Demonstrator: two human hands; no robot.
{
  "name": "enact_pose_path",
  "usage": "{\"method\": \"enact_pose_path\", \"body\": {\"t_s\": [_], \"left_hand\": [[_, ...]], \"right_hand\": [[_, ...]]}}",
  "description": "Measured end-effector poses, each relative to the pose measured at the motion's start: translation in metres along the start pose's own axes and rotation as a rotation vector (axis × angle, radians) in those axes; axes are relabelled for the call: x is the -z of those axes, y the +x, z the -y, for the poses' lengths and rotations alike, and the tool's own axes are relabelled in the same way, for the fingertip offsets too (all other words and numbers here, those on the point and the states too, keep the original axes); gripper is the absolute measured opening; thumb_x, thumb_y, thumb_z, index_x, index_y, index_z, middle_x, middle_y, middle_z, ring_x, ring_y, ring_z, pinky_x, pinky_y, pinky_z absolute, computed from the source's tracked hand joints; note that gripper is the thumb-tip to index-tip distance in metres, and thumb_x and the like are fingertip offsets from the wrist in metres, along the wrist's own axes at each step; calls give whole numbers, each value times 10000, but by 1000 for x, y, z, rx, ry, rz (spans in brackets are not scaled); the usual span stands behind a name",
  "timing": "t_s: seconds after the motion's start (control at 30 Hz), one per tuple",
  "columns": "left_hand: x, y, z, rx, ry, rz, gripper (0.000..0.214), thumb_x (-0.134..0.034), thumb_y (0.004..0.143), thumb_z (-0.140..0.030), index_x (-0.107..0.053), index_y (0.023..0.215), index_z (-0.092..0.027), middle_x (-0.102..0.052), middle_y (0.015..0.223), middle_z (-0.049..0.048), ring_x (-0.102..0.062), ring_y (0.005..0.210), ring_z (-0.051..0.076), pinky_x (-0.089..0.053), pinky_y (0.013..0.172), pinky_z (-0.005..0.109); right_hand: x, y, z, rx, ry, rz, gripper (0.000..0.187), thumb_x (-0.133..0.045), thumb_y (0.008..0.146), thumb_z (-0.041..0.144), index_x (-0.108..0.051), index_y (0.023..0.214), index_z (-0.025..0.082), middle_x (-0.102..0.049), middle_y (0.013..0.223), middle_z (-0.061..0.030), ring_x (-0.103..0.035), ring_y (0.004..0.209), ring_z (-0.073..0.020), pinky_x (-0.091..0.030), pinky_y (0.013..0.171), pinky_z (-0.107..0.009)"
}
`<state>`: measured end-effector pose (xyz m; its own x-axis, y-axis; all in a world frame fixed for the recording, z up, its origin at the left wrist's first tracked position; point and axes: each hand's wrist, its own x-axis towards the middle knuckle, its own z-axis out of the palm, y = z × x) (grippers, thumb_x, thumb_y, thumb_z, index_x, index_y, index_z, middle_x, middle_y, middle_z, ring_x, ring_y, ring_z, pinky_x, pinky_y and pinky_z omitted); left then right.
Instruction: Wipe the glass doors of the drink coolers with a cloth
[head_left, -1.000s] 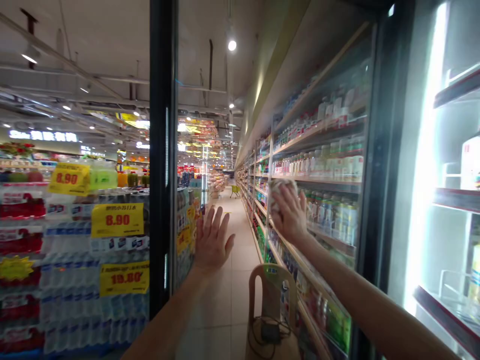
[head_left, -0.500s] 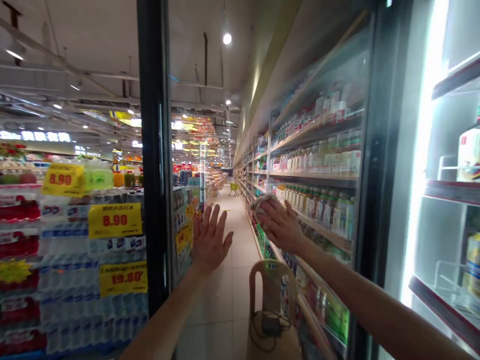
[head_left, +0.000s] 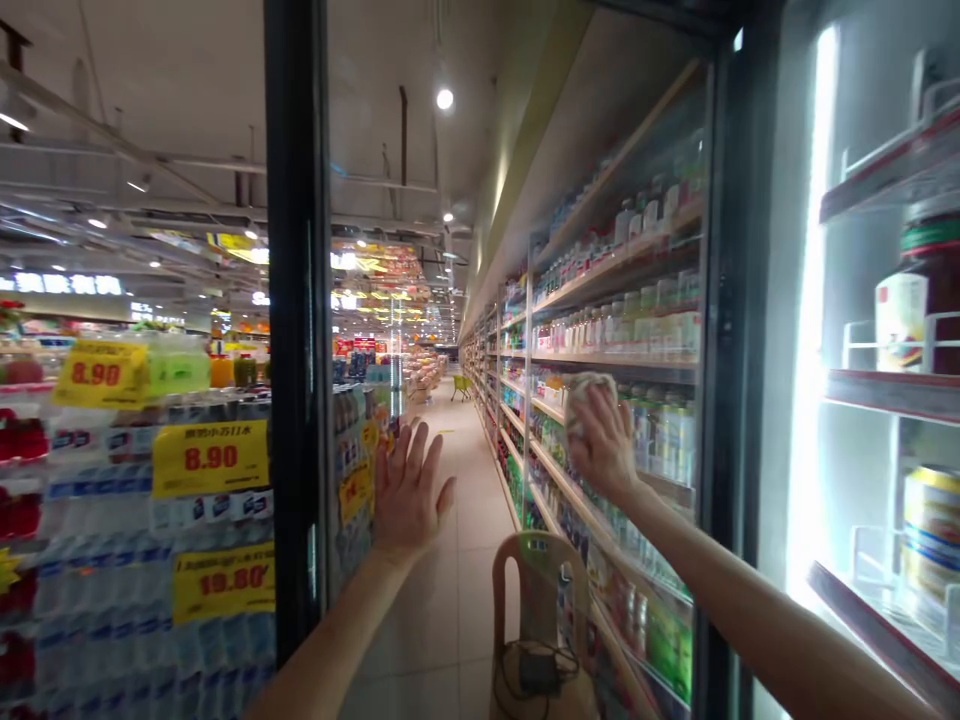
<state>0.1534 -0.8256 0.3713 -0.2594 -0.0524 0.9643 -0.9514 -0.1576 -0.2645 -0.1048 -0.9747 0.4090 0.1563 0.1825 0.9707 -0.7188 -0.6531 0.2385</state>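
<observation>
Grey cloth balled in R hand, fingers closed round it, pressed on glass of drinks fridge door at about mid height. Wiping glass. L hand open, fingers spread, raised left of it, holds nothing; contact w/ glass can't tell. Plastic chair below, black box w/ cable on seat. Bottled water stack w/ yellow price tags far left.

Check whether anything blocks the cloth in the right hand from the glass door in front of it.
Nothing visible does: the cloth in the right hand appears pressed straight against the glass door. The black door frame stands further right.
</observation>
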Motion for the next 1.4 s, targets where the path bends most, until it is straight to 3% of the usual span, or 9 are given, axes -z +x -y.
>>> {"method": "enact_pose_path", "body": {"t_s": [0.1, 0.27, 0.33, 0.6, 0.8, 1.03, 1.17, 1.23, 1.4], "left_hand": [[0, 0, 3, -9, -5, 8, 592, -516, 840, -302, -322, 1379, -152, -422, 1382, 159, -188, 1384, 243, -154, 1113, 485], [1, 0, 1, 0, -1, 26, 599, -511, 836, -294, -313, 1382, -147, -400, 1397, 160, -182, 1385, 253, -144, 1113, 497], [2, 0, -1, 3, 4, 19, 597, -508, 835, -289, -315, 1380, -140, -399, 1395, 165, -172, 1386, 256, -142, 1110, 502], [2, 0, 1, -8, -5, 2, 565, -489, 845, -283, -335, 1370, -141, -428, 1376, 161, -159, 1391, 237, -138, 1115, 481], [3, -2, 0, 16, -25, 29, 592, -487, 842, -303, -309, 1386, -155, -378, 1413, 136, -154, 1391, 232, -118, 1127, 464], [3, -1, 1, -15, -16, 15, 624, -500, 840, -291, -268, 1405, -162, -355, 1423, 139, -155, 1389, 235, -117, 1128, 464], [3, -2, 0, 3, -24, 32, 618, -489, 845, -298, -266, 1406, -169, -349, 1428, 132, -159, 1388, 236, -111, 1128, 461], [3, -2, 0, 7, -20, 42, 613, -489, 846, -293, -270, 1404, -168, -352, 1427, 133, -161, 1388, 237, -112, 1127, 461], [4, -1, 0, -15, 3, 21, 610, -504, 840, -300, -294, 1394, -154, -389, 1405, 144, -166, 1388, 239, -123, 1122, 467]], "right_hand": [[-1, 0, 3, 136, 2, 40, 405, -444, 823, 285, -496, 1222, 242, -502, 1310, -101, -384, 1287, -251, -224, 1066, -522], [11, 14, -69, -567, -94, -167, 500, -372, 832, 282, -422, 1311, 149, -363, 1409, -192, -329, 1308, -327, -259, 993, -615], [12, 15, -74, -641, -93, -189, 515, -365, 829, 276, -407, 1325, 146, -348, 1418, -192, -318, 1312, -329, -262, 989, -620], [-6, 17, 21, 245, 48, 49, 432, -459, 808, 278, -492, 1238, 246, -495, 1328, -87, -362, 1303, -232, -166, 1096, -487], [-12, 54, 12, -199, -47, -138, 482, -397, 838, 308, -431, 1303, 186, -411, 1390, -151, -344, 1309, -266, -239, 1045, -502], [-10, 40, 47, 441, 130, 126, 470, -458, 832, 296, -430, 1301, 293, -513, 1321, -40, -343, 1316, -198, -128, 1114, -467], [-13, 63, 23, -83, 13, -44, 510, -409, 840, 318, -393, 1340, 213, -402, 1404, -114, -305, 1332, -257, -207, 1068, -516], [-14, 64, 25, -134, 3, -61, 518, -402, 842, 322, -391, 1344, 192, -387, 1413, -126, -295, 1335, -266, -204, 1068, -520], [-13, 31, 68, 555, 141, 156, 416, -457, 830, 305, -501, 1242, 272, -510, 1326, -22, -326, 1323, -206, -108, 1123, -483]]}}
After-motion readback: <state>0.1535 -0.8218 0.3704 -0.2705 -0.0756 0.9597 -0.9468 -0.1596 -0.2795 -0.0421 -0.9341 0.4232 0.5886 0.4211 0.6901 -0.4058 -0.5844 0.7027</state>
